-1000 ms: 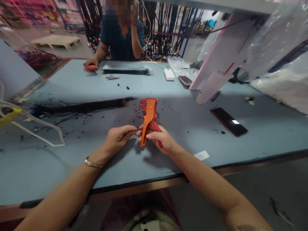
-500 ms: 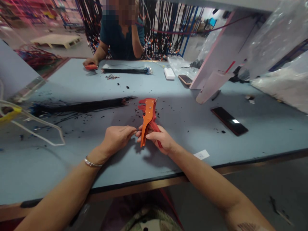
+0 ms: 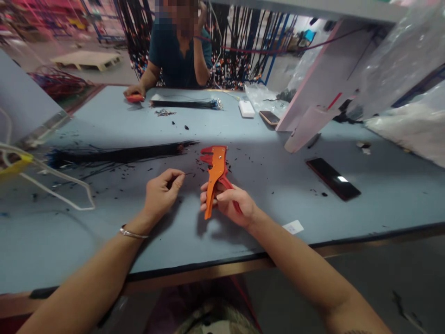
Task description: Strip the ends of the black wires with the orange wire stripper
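Thumb and forefinger of my left hand (image 3: 163,192) pinch a thin dark wire (image 3: 188,174), whose end sticks out to the right. My right hand (image 3: 236,202) is wrapped round the handles of an orange and red wire stripper (image 3: 218,162). The tool's jaws point up and to the left, and a gap separates them from the wire. Beyond my left hand, a long bundle of black wires (image 3: 132,154) lies across the table (image 3: 167,250). Small dark scraps are scattered around the bundle and the tool.
Right of my hands lie a black phone (image 3: 333,178) and a white label (image 3: 294,227). A cup with a red straw (image 3: 311,123) leans near a panel. Across the table, a person (image 3: 179,55) holds a red tool (image 3: 135,98) beside another wire bundle (image 3: 184,104).
My left hand has drawn back up and left from the right hand's fingers, still pinching the wire. The right hand with the stripper has shifted slightly down and right.
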`<state>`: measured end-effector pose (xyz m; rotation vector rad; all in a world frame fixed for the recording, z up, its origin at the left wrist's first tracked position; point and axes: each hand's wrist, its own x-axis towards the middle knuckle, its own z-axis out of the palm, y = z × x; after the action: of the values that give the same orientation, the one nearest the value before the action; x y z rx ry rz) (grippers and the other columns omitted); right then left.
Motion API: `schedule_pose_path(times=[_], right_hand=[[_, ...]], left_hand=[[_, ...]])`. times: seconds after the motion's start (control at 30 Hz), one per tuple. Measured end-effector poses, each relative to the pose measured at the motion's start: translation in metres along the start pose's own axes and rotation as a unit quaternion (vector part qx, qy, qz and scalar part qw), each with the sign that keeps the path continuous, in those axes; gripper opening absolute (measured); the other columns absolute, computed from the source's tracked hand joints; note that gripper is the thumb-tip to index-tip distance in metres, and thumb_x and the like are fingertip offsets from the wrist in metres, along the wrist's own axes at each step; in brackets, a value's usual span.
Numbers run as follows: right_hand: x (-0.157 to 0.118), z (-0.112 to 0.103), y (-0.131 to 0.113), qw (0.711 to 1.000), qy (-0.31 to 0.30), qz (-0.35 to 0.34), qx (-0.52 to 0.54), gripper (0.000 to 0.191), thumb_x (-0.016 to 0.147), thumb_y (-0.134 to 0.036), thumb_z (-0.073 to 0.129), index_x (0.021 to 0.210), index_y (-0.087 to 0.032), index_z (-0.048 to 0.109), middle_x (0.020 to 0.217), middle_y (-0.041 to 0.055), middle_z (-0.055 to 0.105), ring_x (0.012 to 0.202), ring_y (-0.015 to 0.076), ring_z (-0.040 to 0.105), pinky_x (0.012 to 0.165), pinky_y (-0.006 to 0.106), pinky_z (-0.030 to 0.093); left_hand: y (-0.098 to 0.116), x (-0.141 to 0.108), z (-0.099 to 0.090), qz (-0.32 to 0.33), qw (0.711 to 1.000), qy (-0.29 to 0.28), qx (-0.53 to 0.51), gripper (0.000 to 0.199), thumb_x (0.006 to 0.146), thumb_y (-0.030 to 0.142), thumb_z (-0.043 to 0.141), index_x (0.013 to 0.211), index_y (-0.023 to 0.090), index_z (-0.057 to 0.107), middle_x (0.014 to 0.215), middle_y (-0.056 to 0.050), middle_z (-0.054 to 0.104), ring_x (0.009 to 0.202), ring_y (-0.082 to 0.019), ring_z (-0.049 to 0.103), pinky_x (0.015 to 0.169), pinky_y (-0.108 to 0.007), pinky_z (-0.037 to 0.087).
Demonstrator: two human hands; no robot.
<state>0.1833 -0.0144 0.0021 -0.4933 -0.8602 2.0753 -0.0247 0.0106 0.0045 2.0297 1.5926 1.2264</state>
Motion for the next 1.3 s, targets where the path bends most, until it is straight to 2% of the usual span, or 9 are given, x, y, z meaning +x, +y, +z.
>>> schedule_pose_path(times=[0.27, 0.47, 0.57, 0.77, 1.3], right_hand=[[-0.006, 0.008, 0.002, 0.996, -0.058, 0.057, -0.022, 0.032, 0.066, -0.016, 0.057, 0.098, -0.011, 0.061, 0.085, 0.0076, 0.067, 0.074, 0.0217, 0.068, 0.069, 0.035, 0.054], [-0.008, 0.009, 0.003, 0.993, -0.079, 0.075, -0.048, 0.031, 0.066, -0.017, 0.059, 0.097, -0.013, 0.061, 0.083, 0.0065, 0.068, 0.074, 0.0210, 0.067, 0.069, 0.034, 0.053], [-0.008, 0.008, 0.003, 0.992, -0.084, 0.076, -0.052, 0.031, 0.066, -0.017, 0.060, 0.097, -0.013, 0.061, 0.083, 0.0067, 0.068, 0.076, 0.0214, 0.067, 0.072, 0.036, 0.053], [-0.008, 0.007, 0.004, 0.992, -0.084, 0.078, -0.062, 0.030, 0.066, -0.015, 0.061, 0.096, -0.012, 0.061, 0.084, 0.0074, 0.068, 0.073, 0.0210, 0.068, 0.070, 0.034, 0.053], [-0.008, 0.008, 0.004, 0.990, -0.067, 0.080, -0.098, 0.027, 0.068, -0.019, 0.064, 0.093, -0.012, 0.062, 0.080, 0.0060, 0.067, 0.068, 0.0191, 0.066, 0.065, 0.031, 0.053]], left_hand=[[-0.003, 0.006, -0.006, -0.112, 0.984, 0.047, -0.127, 0.019, 0.077, 0.037, 0.066, 0.078, 0.019, 0.071, 0.072, -0.001, 0.068, 0.068, -0.015, 0.057, 0.062, -0.024, 0.044], [-0.007, 0.008, -0.003, -0.160, 0.949, 0.046, -0.268, 0.020, 0.073, 0.038, 0.068, 0.078, 0.019, 0.069, 0.068, 0.001, 0.065, 0.052, -0.010, 0.042, 0.048, -0.023, 0.034], [-0.008, 0.007, -0.004, -0.157, 0.946, 0.034, -0.283, 0.020, 0.072, 0.038, 0.069, 0.075, 0.019, 0.068, 0.064, 0.001, 0.062, 0.052, -0.010, 0.042, 0.047, -0.022, 0.033], [-0.007, 0.005, -0.007, -0.135, 0.957, 0.004, -0.257, 0.020, 0.072, 0.038, 0.071, 0.075, 0.018, 0.070, 0.070, 0.000, 0.066, 0.062, -0.013, 0.053, 0.056, -0.023, 0.041], [-0.010, 0.006, -0.008, -0.091, 0.972, 0.004, -0.216, 0.024, 0.075, 0.042, 0.069, 0.075, 0.018, 0.071, 0.071, -0.002, 0.068, 0.066, -0.016, 0.059, 0.063, -0.025, 0.047]])
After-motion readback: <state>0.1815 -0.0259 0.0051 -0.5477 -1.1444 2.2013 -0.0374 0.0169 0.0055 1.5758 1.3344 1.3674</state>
